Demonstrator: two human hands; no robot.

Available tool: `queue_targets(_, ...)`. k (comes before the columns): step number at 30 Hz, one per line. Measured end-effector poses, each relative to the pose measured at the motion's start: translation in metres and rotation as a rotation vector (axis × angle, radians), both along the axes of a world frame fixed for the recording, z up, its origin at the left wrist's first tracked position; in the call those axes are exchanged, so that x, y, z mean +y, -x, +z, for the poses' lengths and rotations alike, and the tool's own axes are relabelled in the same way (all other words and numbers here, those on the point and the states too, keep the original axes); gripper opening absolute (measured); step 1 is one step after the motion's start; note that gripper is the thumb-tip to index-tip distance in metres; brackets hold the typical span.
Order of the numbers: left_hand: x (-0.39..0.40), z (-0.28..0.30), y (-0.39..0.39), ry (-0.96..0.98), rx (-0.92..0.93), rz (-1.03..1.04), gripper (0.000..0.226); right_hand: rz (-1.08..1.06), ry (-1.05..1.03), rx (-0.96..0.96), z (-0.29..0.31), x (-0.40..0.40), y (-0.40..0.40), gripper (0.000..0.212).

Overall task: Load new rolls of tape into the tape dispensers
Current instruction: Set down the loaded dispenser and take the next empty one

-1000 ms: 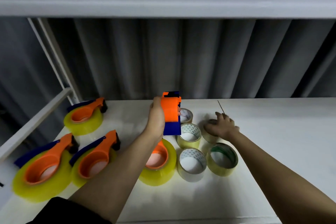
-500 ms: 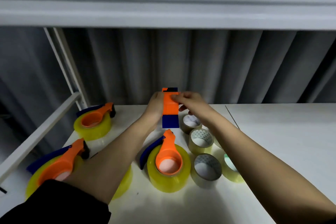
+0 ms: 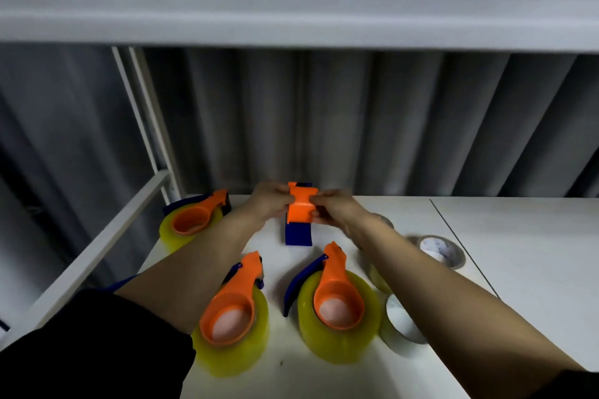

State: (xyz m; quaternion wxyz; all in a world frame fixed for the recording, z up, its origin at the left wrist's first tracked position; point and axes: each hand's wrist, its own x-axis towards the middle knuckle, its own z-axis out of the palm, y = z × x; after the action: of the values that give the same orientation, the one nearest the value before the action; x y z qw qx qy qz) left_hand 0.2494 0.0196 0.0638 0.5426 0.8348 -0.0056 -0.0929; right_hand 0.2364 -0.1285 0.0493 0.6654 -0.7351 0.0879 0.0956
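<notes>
Fingers [image 3: 275, 204] of the left hand [image 3: 270, 202] are clamped on the left edge of an empty orange and blue tape dispenser [image 3: 300, 212], and the right hand [image 3: 335, 207] pinches its right edge from the other side, thumb under and fingers over the orange top. Both hands hold the dispenser raised above the back of the white surface [image 3: 518, 253], its blue tail hanging down towards the camera. Both forearms reach forward from the bottom corners and converge on it; the left arm wears a dark sleeve [image 3: 97, 350] pushed up near the elbow, the right forearm is bare.

Three loaded dispensers sit on the surface, each an orange handle seated in a yellowish roll: one at the back left [image 3: 194, 223] by the white rail [image 3: 97, 249], one near the middle [image 3: 231, 317] partly under the left forearm, and one just right of it [image 3: 338, 304]. With the one held, that makes four dispensers in clear view; a strip of blue shows under the left forearm, and I cannot tell what it belongs to.

Loose rolls lie to the right, mostly hidden by the right forearm. One [image 3: 439, 251] is in plain sight beyond the arm, another [image 3: 402, 324] shows at its near side, and a yellowish edge [image 3: 377, 278] peeks out between them. Their full number cannot be counted.
</notes>
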Motion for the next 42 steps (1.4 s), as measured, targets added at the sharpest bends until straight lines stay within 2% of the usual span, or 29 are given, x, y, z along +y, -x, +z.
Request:
queue_targets(2,0.005,-0.01,-0.004,-0.03,0.014,0.008,0.023,0.009,0.072,0.028,-0.008,0.007,-0.004,0.027)
queue_targets(8,0.01,-0.038,-0.01,-0.134,0.023,0.014,0.023,0.025,0.233,0.03,-0.029,0.015,-0.007,0.03)
queue_targets(12,0.009,-0.051,-0.012,-0.199,0.027,0.024,0.027,0.094,0.554,-0.03,-0.043,0.016,-0.011,0.029)
queue_targets(16,0.006,-0.057,-0.012,-0.238,0.016,0.032,0.032,0.113,0.78,-0.042,-0.045,0.015,-0.013,0.032)
queue_targets(23,0.004,-0.063,-0.014,-0.357,-0.049,-0.004,0.036,0.127,0.966,-0.025,-0.047,0.015,-0.014,0.032)
queue_targets(29,0.006,-0.059,-0.013,-0.481,-0.121,-0.011,0.03,0.145,1.096,-0.114,-0.039,0.004,-0.013,0.033)
queue_targets(32,0.009,-0.047,-0.011,-0.61,-0.179,0.019,0.013,0.095,1.164,-0.177,-0.027,-0.015,-0.012,0.031)
queue_targets(36,0.0,-0.03,-0.008,-0.811,-0.293,0.049,0.03,0.039,1.3,-0.275,-0.013,-0.047,-0.006,0.031)
queue_targets(42,-0.065,-0.016,0.01,-1.128,-0.506,-0.015,0.034,0.085,1.475,-0.344,-0.012,-0.104,0.01,0.043)
